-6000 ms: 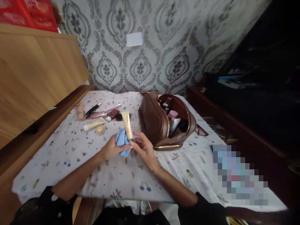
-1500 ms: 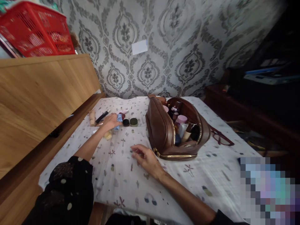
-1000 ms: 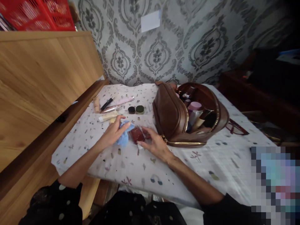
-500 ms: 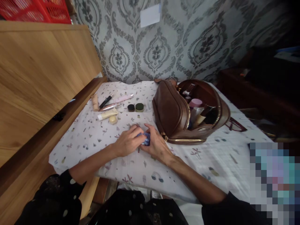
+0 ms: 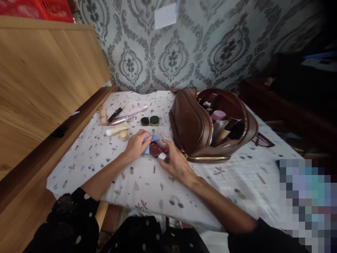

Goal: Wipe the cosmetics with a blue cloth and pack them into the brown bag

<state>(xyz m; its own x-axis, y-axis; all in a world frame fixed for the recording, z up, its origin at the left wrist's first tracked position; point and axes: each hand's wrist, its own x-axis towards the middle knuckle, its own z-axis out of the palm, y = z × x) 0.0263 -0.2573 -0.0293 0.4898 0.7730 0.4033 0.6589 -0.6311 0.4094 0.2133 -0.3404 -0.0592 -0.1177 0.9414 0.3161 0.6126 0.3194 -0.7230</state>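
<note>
A small dark red bottle (image 5: 156,149) with a white cap (image 5: 162,156) lies tilted between my two hands, just above the printed cloth. My left hand (image 5: 136,144) is closed on a light blue cloth (image 5: 150,138), which wraps the bottle's far end. At the cap end, my right hand (image 5: 172,160) grips the bottle between thumb and fingers. Right beside that hand stands a brown cosmetic bag (image 5: 191,121), unzipped, with a pink-lidded container (image 5: 219,115) and other items inside.
Left of the bag sit two small dark-lidded jars (image 5: 154,120). Farther left lie a cream tube (image 5: 117,129), a round yellow pot (image 5: 123,135), a beige tube (image 5: 103,116), a black pen-like item (image 5: 116,114) and pink tubes. A wooden panel (image 5: 52,66) borders the left side.
My left hand has shifted left and slightly up with the blue cloth, baring the red bottle that was hidden between my hands. My right hand has hardly moved. The view has shifted slightly.
</note>
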